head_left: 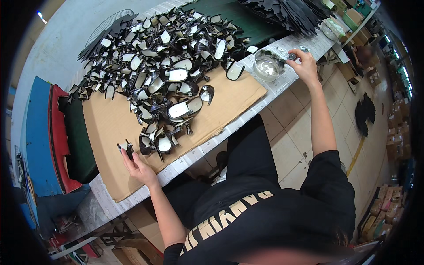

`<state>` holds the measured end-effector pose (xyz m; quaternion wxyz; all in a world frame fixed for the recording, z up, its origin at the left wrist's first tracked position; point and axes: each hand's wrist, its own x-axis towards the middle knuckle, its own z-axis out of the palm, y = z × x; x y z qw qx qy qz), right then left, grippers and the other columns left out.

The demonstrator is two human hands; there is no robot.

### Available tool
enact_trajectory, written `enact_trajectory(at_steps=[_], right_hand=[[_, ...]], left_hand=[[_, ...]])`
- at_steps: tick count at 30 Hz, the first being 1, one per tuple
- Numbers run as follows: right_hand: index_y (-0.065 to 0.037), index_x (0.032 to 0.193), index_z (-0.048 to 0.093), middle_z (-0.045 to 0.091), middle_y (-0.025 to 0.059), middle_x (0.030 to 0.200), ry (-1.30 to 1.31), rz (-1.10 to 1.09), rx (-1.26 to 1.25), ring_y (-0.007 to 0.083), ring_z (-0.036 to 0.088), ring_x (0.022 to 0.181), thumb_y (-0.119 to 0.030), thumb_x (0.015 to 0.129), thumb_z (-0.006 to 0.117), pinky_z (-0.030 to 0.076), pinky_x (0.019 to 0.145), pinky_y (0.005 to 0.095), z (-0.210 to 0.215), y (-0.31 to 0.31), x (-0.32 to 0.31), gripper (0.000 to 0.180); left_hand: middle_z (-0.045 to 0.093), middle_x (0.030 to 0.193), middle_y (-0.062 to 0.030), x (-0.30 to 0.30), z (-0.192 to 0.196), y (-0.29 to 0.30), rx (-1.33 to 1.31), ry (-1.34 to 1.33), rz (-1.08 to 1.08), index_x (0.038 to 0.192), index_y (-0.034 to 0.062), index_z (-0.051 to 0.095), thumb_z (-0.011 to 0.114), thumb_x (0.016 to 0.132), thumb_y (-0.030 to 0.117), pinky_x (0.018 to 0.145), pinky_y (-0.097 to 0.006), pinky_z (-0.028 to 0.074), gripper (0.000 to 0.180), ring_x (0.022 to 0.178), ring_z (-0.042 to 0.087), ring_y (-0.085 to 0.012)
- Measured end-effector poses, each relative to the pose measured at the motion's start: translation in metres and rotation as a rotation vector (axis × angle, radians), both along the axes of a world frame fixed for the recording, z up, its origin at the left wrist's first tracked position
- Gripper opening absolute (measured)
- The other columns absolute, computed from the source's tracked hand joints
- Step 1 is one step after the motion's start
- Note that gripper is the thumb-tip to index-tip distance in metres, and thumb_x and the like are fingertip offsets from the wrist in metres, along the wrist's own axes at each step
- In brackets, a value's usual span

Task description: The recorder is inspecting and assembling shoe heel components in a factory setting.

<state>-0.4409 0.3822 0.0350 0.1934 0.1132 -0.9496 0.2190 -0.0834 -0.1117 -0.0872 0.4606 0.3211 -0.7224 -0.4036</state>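
At the left front of the cardboard, my left hand (140, 170) is closed on a small black shoe heel (128, 149). A large pile of black shoe heels (152, 66) with whitish tops lies just beyond it, and a few stray heels reach close to that hand. On the right, my right hand (304, 67) pinches a small tool with a round dark end (292, 56); its exact kind is hard to see. That hand is at the right rim of a clear round bowl (268, 70), which has a little whitish content and a dark patch near its far rim.
Brown cardboard (104, 145) covers the front of the paper-covered table (181, 167). Flat black pieces (287, 15) are stacked at the far right. A red and blue panel (57, 132) stands at the left. Boxes (386, 207) sit on the tiled floor at the right.
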Motion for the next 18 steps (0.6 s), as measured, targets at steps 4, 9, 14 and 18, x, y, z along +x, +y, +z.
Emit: enact_trajectory(at_steps=[4,9,14,18], right_hand=[[-0.017,0.110,0.076,0.074,0.0078,0.092,-0.003,0.016,0.006,0.0291,0.062,0.097,-0.027,0.078,0.081,0.050,0.089,0.0427,-0.002,0.001,0.003,0.033],[-0.018,0.111,0.076,0.073,0.0030,0.094,0.072,0.084,0.021,0.0229,0.058,0.089,-0.020,0.077,0.081,0.050,0.082,0.0361,-0.010,0.006,0.000,0.034],[-0.017,0.111,0.076,0.073,0.0025,0.096,0.073,0.073,0.020,0.0242,0.058,0.088,-0.019,0.077,0.081,0.051,0.084,0.0363,-0.004,0.009,0.010,0.034],[-0.017,0.110,0.076,0.074,0.0039,0.098,0.073,0.034,0.028,0.0253,0.060,0.089,-0.018,0.076,0.082,0.052,0.085,0.0372,-0.001,0.018,0.019,0.035]], left_hand=[[0.055,0.134,-0.0088,0.002,-0.004,0.000,0.150,0.034,-0.060,0.151,0.0012,0.047,0.056,0.101,0.000,0.090,-0.029,0.051,0.051,0.112,0.061,-0.0144],[0.053,0.134,-0.0069,0.001,-0.011,-0.002,0.091,0.091,-0.072,0.153,0.0022,0.045,0.057,0.100,-0.003,0.082,-0.027,0.052,0.055,0.098,0.061,-0.0108],[0.053,0.132,-0.0060,0.001,-0.006,-0.001,0.098,0.039,-0.043,0.152,0.0012,0.047,0.060,0.100,0.000,0.080,-0.026,0.052,0.054,0.093,0.061,-0.0101],[0.061,0.119,-0.0035,0.000,-0.007,-0.009,0.207,0.025,-0.004,0.149,0.0017,0.051,0.062,0.101,0.006,0.078,-0.025,0.052,0.050,0.093,0.062,-0.0088]])
